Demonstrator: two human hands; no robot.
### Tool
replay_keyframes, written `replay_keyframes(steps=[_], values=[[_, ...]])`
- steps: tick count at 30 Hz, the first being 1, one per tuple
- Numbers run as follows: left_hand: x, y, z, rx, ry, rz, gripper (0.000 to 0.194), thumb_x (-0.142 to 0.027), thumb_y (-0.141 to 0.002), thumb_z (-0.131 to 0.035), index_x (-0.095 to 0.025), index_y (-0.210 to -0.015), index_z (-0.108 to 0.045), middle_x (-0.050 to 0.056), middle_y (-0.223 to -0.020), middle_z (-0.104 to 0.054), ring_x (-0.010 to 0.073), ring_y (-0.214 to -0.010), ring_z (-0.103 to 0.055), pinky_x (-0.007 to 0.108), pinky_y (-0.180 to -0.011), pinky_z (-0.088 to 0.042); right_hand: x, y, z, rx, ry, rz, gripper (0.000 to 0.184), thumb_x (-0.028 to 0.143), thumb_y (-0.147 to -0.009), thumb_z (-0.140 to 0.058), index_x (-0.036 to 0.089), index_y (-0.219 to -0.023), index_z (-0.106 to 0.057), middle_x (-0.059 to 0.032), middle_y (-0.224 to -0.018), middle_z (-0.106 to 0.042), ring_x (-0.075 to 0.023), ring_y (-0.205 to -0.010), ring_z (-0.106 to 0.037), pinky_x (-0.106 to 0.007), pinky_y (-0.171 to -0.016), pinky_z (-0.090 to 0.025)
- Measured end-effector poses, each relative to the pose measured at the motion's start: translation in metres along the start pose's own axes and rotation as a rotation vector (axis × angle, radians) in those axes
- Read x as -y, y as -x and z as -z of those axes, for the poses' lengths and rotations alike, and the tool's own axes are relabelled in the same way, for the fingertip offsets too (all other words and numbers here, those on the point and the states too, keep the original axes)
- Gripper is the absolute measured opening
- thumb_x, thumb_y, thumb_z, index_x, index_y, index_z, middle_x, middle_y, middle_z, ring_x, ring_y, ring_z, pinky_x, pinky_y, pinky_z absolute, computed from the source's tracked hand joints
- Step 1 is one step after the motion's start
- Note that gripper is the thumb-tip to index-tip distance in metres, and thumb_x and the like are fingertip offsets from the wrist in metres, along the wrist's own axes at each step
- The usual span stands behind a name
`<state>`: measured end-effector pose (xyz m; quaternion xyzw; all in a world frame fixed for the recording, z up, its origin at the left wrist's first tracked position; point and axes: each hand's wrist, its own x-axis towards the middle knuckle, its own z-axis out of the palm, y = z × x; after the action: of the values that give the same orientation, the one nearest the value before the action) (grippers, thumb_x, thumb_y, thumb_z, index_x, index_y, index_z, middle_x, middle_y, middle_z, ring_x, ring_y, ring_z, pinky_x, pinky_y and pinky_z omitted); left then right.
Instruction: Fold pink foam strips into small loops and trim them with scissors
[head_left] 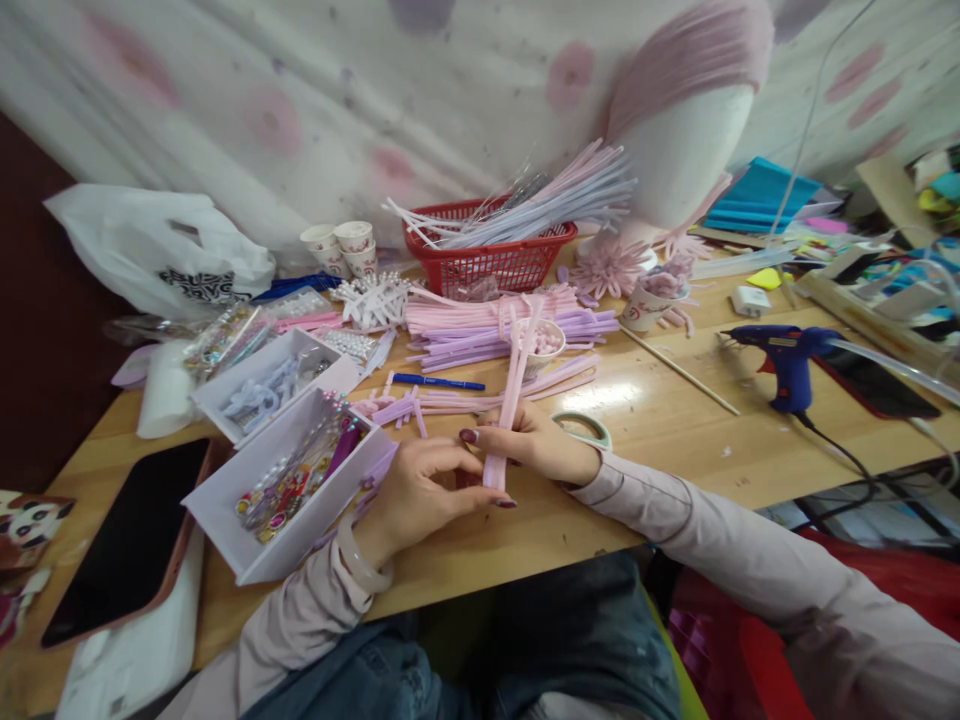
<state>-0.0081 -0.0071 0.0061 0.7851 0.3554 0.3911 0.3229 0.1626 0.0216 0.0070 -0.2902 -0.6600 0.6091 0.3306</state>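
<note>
A few pink pipe cleaners (512, 400), held together as a narrow bundle, stand tilted upward over the front of the table. My right hand (546, 442) is closed round their middle, thumb across the front. At their lower end, my left hand (424, 490) pinches with thumb and fingertips; the exact contact is partly hidden. Just behind the bundle is a paper cup (551, 362) with small pink pieces in it. Cut pink and purple stems (405, 408) lie beyond my left hand, and a roll of tape (589, 428) lies beside my right wrist.
White boxes of beads and trinkets (259, 562) and a phone (131, 535) are at left. A red basket (487, 262) of stems stands behind purple pipe cleaners (465, 350). A blue pen (439, 382), wooden stick (682, 372) and corded glue gun (787, 362) lie around.
</note>
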Motion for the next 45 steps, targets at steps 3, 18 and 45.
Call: replay_keyframes(steps=[3,18,45], values=[[0.0011,0.0,-0.0003,-0.014,-0.035,-0.039,0.019,-0.031,-0.063,-0.076,-0.015,-0.062,-0.067,0.001,-0.057,-0.064,0.0114,-0.052,-0.056,0.02,-0.05,-0.043,-0.0005,-0.0004,0.0003,-0.035,0.032,0.006,0.043,0.036,-0.082,-0.056,0.015,-0.05,-0.038,0.0067,-0.048,-0.028,-0.0047,-0.046,-0.025,-0.022,-0.044,-0.02],[0.0025,-0.0004,0.0025,-0.042,-0.155,-0.14,0.022,-0.036,-0.069,-0.071,-0.016,-0.062,-0.066,0.001,-0.052,-0.061,0.0103,-0.048,-0.051,0.022,-0.051,-0.041,-0.0012,-0.0017,0.0,-0.106,0.101,0.026,0.043,0.037,-0.082,-0.056,0.016,-0.049,-0.037,0.0065,-0.049,-0.027,-0.0051,-0.046,-0.025,-0.022,-0.045,-0.02],[0.0019,-0.0032,0.0004,0.158,0.39,0.339,0.032,-0.045,-0.071,-0.067,-0.014,-0.077,-0.07,0.008,-0.076,-0.071,0.0185,-0.07,-0.065,0.028,-0.067,-0.05,0.0006,0.0004,0.0029,-0.072,0.067,0.006,0.04,0.039,-0.085,-0.051,0.014,-0.054,-0.045,0.0053,-0.047,-0.038,-0.0056,-0.044,-0.032,-0.021,-0.043,-0.025]])
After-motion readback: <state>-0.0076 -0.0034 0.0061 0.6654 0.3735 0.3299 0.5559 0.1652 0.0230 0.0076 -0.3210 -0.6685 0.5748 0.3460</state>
